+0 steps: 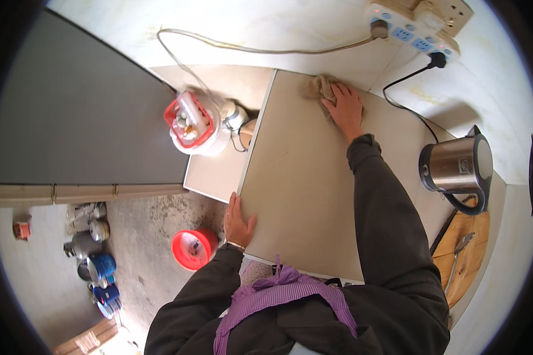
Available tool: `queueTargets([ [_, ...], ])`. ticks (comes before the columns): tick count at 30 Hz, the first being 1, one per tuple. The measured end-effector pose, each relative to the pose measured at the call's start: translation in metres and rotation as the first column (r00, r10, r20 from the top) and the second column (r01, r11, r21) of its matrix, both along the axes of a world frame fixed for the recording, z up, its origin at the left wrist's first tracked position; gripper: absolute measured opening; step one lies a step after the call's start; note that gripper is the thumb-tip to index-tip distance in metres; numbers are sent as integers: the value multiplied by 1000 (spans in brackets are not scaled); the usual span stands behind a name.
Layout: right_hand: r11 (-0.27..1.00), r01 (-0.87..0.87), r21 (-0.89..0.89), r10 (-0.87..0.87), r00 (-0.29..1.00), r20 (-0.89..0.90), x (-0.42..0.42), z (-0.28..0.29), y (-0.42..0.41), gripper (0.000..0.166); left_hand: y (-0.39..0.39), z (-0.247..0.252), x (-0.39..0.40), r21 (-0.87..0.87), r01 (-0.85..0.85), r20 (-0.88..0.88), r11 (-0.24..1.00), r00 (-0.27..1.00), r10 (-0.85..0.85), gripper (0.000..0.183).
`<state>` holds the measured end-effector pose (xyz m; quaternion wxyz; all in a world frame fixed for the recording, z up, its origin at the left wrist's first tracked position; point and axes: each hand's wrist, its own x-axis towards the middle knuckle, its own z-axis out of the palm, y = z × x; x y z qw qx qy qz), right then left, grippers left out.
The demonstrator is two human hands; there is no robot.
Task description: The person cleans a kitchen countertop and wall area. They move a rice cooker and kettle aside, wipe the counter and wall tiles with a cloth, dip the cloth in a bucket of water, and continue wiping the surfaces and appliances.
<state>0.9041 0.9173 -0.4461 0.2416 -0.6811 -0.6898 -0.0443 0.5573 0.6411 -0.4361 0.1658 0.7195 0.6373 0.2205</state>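
My right hand (347,110) presses a crumpled brown cloth (323,88) onto the beige countertop (302,177), far out near the tiled wall. The cloth bunches up beyond the fingertips and partly under the palm. At the counter's left edge rests my left hand (240,224), fingers over the trim and thumb apart, with nothing in it. A dark sleeve covers each arm.
An electric kettle (455,166) stands at the right, beside a round wooden board (466,248) bearing a metal spatula (461,248). Cords hang from a power strip (408,33). Left are a red basket (188,120) on a lower surface and a red bucket (194,249) on the floor.
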Motion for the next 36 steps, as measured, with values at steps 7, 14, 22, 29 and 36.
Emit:
queueTargets([
  [7, 945, -311, -104, 290, 940, -179, 15, -1, 5, 38, 2, -4, -1, 40, 16, 19, 999, 1000, -17, 65],
  [14, 933, -360, -16, 349, 914, -206, 29, 7, -164, 35, -2, -13, -10, 102, 19, 71, 995, 997, -27, 60],
  [22, 992, -3, -124, -19, 985, -172, 34, 21, -484, 41, -8, -22, -13, 149, -4, 180, 989, 983, -23, 53],
  [29, 942, 103, -319, -227, 897, -380, 35, 50, -570, 31, -7, -29, -13, 154, -11, 214, 988, 977, -23, 51],
  [36, 890, 418, -184, -427, 619, -659, 59, 72, -390, 43, -7, -11, -14, 116, -35, 225, 993, 974, 8, 52],
])
